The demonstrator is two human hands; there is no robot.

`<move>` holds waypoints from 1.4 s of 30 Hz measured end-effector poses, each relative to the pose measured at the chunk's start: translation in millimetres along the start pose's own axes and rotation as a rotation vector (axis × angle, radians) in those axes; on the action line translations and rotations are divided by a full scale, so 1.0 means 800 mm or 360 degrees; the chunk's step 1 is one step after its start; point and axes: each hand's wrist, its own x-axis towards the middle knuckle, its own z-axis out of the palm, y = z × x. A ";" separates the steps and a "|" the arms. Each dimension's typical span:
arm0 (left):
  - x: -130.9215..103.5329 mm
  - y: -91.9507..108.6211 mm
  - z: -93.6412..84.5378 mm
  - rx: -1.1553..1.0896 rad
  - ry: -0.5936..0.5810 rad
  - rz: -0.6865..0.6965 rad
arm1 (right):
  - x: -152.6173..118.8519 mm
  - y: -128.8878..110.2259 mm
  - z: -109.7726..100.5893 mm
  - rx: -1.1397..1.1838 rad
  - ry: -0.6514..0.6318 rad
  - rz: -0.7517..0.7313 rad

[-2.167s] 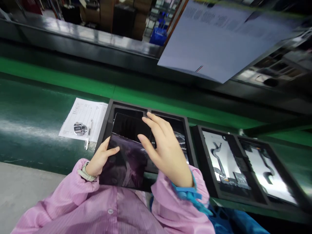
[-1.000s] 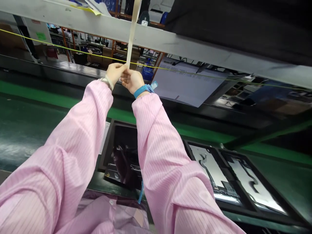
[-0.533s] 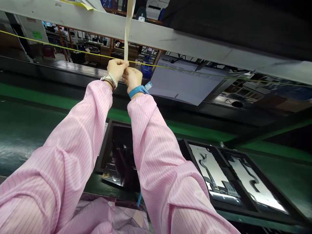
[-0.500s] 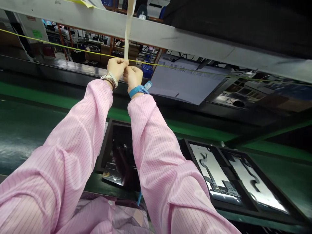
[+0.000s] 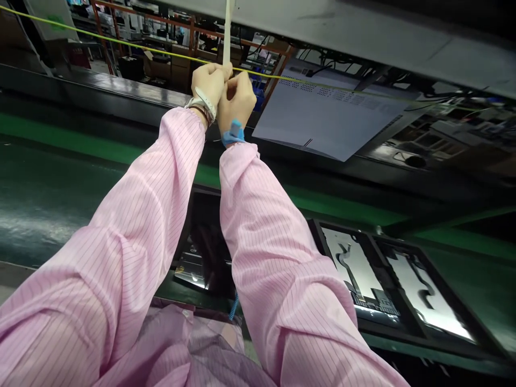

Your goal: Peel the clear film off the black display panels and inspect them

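Note:
A narrow cream-coloured strip of tape [image 5: 227,40] hangs down from the top of the view, its lower end between my fingers. My left hand [image 5: 209,80], with a white watch on its wrist, is closed in a pinch on that end. Pressed up against it, my right hand [image 5: 238,101] has its fingers bent and closed; its fingertips are hidden behind the left hand, so what they grip does not show. A blue wrist strap [image 5: 234,132] goes round the right wrist. Behind both hands a thin yellow cord [image 5: 161,52] runs across.
Below my arms, a black tray [image 5: 189,226] with a dark glossy panel lies on the green bench [image 5: 80,199]. On the right, a black two-bay tray [image 5: 377,258] carries silvery panels with ribbon cables. A grey beam [image 5: 342,32] crosses overhead, with a white sheet [image 5: 318,121] below it.
Both hands appear slightly higher and further right in the view, still together at the strip's end. My right hand has turned at the wrist. The camera's view has shifted, with the beam now higher.

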 end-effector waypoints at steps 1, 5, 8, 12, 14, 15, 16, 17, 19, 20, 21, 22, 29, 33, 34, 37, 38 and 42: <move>-0.008 0.005 -0.001 -0.0020 0.0028 -0.0057 | 0.001 0.001 0.002 0.0040 0.0009 0.0059; -0.037 0.028 -0.009 -0.0119 0.0020 -0.0197 | 0.006 0.006 0.004 0.0704 -0.0210 0.0387; -0.051 0.041 -0.014 -0.0186 -0.0027 -0.0224 | 0.009 0.009 0.002 0.1208 -0.0336 0.0541; -0.061 0.054 -0.018 -0.0242 -0.0113 -0.0274 | 0.019 0.006 0.003 0.1770 -0.0315 0.0813; -0.063 0.058 -0.018 -0.0267 -0.0128 -0.0310 | 0.028 0.003 0.007 0.1847 -0.0342 0.0922; -0.064 0.060 -0.019 -0.0280 -0.0129 -0.0331 | 0.033 0.001 0.010 0.1839 -0.0364 0.0979; -0.064 0.061 -0.019 -0.0293 -0.0128 -0.0352 | 0.036 0.000 0.015 0.1839 -0.0384 0.1045; -0.063 0.062 -0.020 -0.0304 -0.0122 -0.0371 | 0.037 -0.001 0.020 0.1832 -0.0405 0.1113; -0.061 0.061 -0.021 -0.0318 -0.0090 -0.0385 | 0.030 0.001 0.032 0.1782 -0.0447 0.1221; -0.060 0.060 -0.022 -0.0324 -0.0064 -0.0388 | 0.022 0.004 0.039 0.1741 -0.0465 0.1251; -0.059 0.057 -0.024 -0.0333 -0.0037 -0.0392 | 0.012 0.008 0.045 0.1692 -0.0479 0.1261; -0.059 0.054 -0.025 -0.0348 -0.0021 -0.0402 | 0.001 0.013 0.049 0.1635 -0.0494 0.1266; -0.082 0.010 -0.041 -0.0630 -0.0297 -0.0826 | -0.071 0.075 0.013 0.0947 -0.0778 0.1133; -0.132 -0.015 -0.049 -0.0341 -0.0334 -0.0913 | -0.121 0.115 -0.022 0.0362 -0.1207 0.1008; -0.154 -0.019 -0.051 -0.0159 -0.0401 -0.0862 | -0.136 0.122 -0.026 0.0233 -0.1322 0.0974; -0.237 -0.031 -0.064 0.0403 -0.0710 -0.0762 | -0.178 0.132 -0.028 -0.0062 -0.1593 0.0853; -0.267 -0.036 -0.069 0.0464 -0.0765 -0.0766 | -0.189 0.132 -0.026 -0.0139 -0.1647 0.0812; -0.376 -0.060 -0.088 0.0633 -0.0891 -0.0738 | -0.219 0.128 -0.013 -0.0384 -0.1701 0.0679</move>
